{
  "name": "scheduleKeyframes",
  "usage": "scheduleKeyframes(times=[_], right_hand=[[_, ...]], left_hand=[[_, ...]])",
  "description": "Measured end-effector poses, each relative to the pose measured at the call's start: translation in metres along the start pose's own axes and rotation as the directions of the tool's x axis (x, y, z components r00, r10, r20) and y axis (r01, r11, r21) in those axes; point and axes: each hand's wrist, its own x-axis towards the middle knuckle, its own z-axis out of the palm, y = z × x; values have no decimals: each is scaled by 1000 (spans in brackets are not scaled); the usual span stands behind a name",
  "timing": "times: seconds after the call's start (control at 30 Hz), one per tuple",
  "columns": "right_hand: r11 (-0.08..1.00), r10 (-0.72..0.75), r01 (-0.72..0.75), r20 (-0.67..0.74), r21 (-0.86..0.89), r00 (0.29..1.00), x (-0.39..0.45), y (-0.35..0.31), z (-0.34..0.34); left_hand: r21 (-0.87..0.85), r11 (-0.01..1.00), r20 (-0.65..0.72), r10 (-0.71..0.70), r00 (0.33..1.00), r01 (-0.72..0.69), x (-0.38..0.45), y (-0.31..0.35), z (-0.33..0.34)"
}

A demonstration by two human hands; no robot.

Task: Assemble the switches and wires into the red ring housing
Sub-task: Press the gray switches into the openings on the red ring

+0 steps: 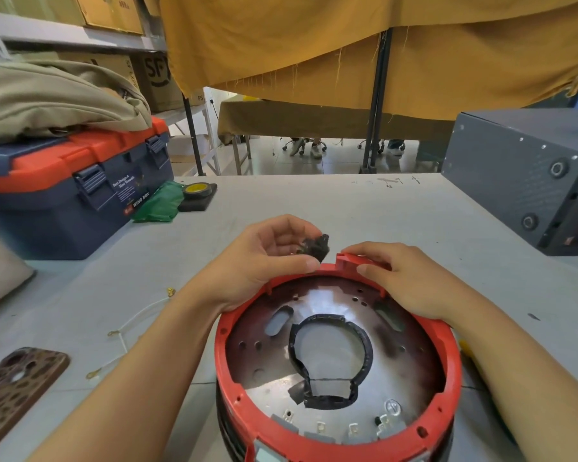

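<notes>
While left hand (264, 258) pinches switch (316, 248) — right hand (404, 281) grips housing (444, 341).

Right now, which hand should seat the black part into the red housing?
Probably left. The left hand already pinches the black switch part just above the far rim of the red ring housing. The right hand grips the red tab, steadying the housing.
</notes>
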Motion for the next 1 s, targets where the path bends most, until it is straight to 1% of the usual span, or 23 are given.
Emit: scheduleKeyframes(times=[0.13,0.33,0.4,0.47,0.57,0.7,0.8,0.87,1.0], right_hand=[[1000,4,-4,-7,1,1000,-1,-1,0],[1000,0,-1,-48,-19,999,-2,-3,1],[1000,0,-1,-61,-23,998,-3,-4,1],[1000,-5,3,-62,-27,998,-3,-5,1],[999,-19,17,-59,-36,998,-4,-5,0],[999,-9,7,-46,-38,999,-4,-6,0],[999,0,-2,-43,-49,999,-4,-6,0],[999,1,-4,-44,-54,999,-4,-6,0],[998,4,-6,-45,-58,999,-4,-6,0]], left_hand=[[154,988,22,-22,1000,18,-1,1,2],[276,960,61,-71,996,51,-3,1,5],[285,957,79,-83,993,58,-2,1,7],[287,957,64,-58,996,37,-1,1,8],[323,946,-28,-12,1000,20,3,1,6],[254,966,-106,-14,994,41,6,3,2],[255,965,-105,-38,994,64,10,6,2],[264,962,-78,-50,996,69,12,8,1],[387,919,-29,-61,998,68,18,9,1]])
